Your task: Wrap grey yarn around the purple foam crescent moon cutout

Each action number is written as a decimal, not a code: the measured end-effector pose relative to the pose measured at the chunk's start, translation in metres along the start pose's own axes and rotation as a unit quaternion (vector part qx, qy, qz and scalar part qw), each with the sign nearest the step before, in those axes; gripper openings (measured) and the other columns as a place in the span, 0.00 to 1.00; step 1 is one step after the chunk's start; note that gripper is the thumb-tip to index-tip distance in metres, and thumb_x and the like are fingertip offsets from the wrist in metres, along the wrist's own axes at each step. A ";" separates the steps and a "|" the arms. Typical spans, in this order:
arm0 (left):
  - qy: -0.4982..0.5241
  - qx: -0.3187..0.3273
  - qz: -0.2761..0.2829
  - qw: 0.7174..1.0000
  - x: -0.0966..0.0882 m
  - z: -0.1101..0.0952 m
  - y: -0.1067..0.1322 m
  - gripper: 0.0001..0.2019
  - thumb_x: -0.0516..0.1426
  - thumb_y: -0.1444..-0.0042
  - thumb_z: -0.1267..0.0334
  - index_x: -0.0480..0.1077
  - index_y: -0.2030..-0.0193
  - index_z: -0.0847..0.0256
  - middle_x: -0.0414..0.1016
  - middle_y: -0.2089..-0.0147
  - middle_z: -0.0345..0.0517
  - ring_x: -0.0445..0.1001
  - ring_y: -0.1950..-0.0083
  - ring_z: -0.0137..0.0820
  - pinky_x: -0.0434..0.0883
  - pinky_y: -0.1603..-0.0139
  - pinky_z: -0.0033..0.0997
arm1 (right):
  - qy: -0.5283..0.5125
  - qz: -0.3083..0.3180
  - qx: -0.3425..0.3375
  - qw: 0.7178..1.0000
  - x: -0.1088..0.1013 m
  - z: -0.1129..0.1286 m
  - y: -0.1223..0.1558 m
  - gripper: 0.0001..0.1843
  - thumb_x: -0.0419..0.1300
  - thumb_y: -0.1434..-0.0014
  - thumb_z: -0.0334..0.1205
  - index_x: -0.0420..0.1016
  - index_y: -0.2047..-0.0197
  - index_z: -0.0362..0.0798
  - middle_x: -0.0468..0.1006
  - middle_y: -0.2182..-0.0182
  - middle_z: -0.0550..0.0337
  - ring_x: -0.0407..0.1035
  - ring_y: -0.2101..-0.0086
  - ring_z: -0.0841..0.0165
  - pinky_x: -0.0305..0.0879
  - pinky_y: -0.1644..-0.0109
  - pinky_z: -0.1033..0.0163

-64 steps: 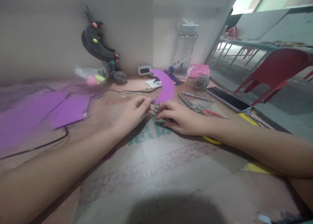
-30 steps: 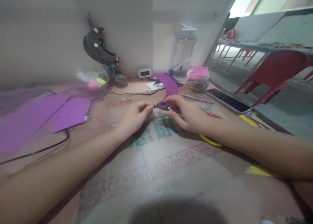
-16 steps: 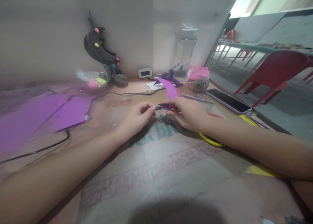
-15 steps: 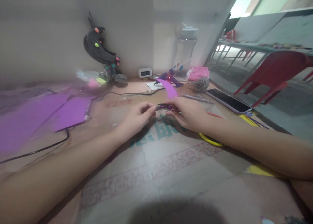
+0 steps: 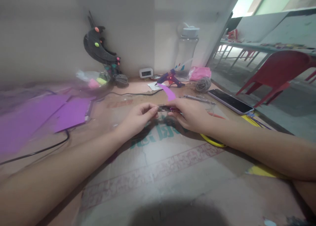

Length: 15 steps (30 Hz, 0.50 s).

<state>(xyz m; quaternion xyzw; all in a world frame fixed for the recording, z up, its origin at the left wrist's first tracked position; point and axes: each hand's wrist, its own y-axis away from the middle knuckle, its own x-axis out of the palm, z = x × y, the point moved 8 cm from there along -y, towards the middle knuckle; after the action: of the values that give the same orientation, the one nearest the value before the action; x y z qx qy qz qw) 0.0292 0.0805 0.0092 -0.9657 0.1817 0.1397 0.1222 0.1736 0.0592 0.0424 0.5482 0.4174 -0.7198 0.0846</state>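
Note:
My left hand [image 5: 138, 116] and my right hand [image 5: 191, 113] meet over the cardboard-covered table [image 5: 160, 173], fingertips almost touching. Both pinch the lower end of a curved purple foam piece [image 5: 168, 91] that rises behind the fingers, along with a small dark thing between them that I cannot make out. A purple glue gun [image 5: 170, 78] with a red light stands just beyond the foam piece.
Purple foam sheets [image 5: 49, 115] and a black cable [image 5: 44, 148] lie at the left. A phone [image 5: 230, 100], grey twine [image 5: 202, 84], metal tools [image 5: 197, 98] and a yellow ring [image 5: 212, 142] sit right. A water bottle [image 5: 187, 51], clock [image 5: 146, 72] and black crescent craft [image 5: 98, 48] stand against the wall.
The purple foam piece has tipped down and away, showing less of itself above my fingers. My right hand has lifted from the table to pinch it; my left hand has barely moved.

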 end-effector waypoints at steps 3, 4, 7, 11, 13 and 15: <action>0.007 -0.007 0.003 1.000 0.001 -0.001 0.000 0.14 0.55 0.39 0.54 0.69 0.70 0.61 0.69 0.72 0.40 0.64 0.73 0.26 0.62 0.72 0.26 | -0.008 0.000 -0.003 1.000 0.000 0.000 0.000 0.17 0.53 0.34 0.42 0.74 0.49 0.43 0.80 0.60 0.50 0.73 0.61 0.62 0.62 0.61 0.62; 0.006 -0.007 0.003 1.000 0.001 -0.001 0.000 0.14 0.55 0.39 0.54 0.69 0.71 0.60 0.68 0.73 0.39 0.63 0.73 0.26 0.62 0.72 0.26 | -0.012 0.001 -0.005 1.000 0.000 0.000 0.000 0.17 0.53 0.34 0.42 0.74 0.49 0.43 0.80 0.61 0.50 0.73 0.62 0.61 0.62 0.61 0.62; 0.009 -0.006 0.006 1.000 0.001 -0.002 0.000 0.14 0.55 0.39 0.54 0.68 0.71 0.60 0.68 0.73 0.39 0.63 0.73 0.26 0.61 0.71 0.26 | -0.023 0.006 -0.009 1.000 0.001 0.000 -0.001 0.17 0.53 0.35 0.42 0.74 0.49 0.42 0.80 0.62 0.50 0.73 0.63 0.62 0.62 0.62 0.62; 0.018 -0.009 0.012 1.000 0.003 -0.001 0.000 0.14 0.55 0.39 0.54 0.68 0.70 0.60 0.68 0.72 0.39 0.63 0.72 0.27 0.62 0.70 0.27 | -0.040 0.006 -0.004 0.999 0.001 -0.002 -0.001 0.16 0.53 0.35 0.43 0.74 0.50 0.43 0.80 0.63 0.51 0.73 0.63 0.62 0.62 0.62 0.62; 0.020 -0.013 0.010 1.000 0.003 -0.001 0.000 0.14 0.55 0.38 0.54 0.68 0.70 0.60 0.67 0.72 0.39 0.63 0.72 0.27 0.62 0.70 0.27 | -0.058 -0.007 0.000 0.998 -0.001 -0.003 0.000 0.15 0.54 0.35 0.43 0.74 0.50 0.43 0.80 0.62 0.51 0.73 0.64 0.63 0.63 0.62 0.62; 0.019 -0.018 0.004 1.000 0.002 -0.001 0.000 0.14 0.55 0.39 0.54 0.68 0.70 0.60 0.67 0.72 0.39 0.63 0.72 0.27 0.61 0.70 0.27 | -0.083 -0.028 0.009 0.996 -0.003 -0.005 0.001 0.17 0.55 0.35 0.44 0.72 0.48 0.43 0.80 0.62 0.52 0.73 0.64 0.63 0.64 0.62 0.62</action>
<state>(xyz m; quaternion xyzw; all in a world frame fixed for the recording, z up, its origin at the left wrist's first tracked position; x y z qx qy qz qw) 0.0309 0.0793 0.0098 -0.9694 0.1856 0.1249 0.1010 0.1787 0.0606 0.0444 0.4759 0.4176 -0.7683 0.0941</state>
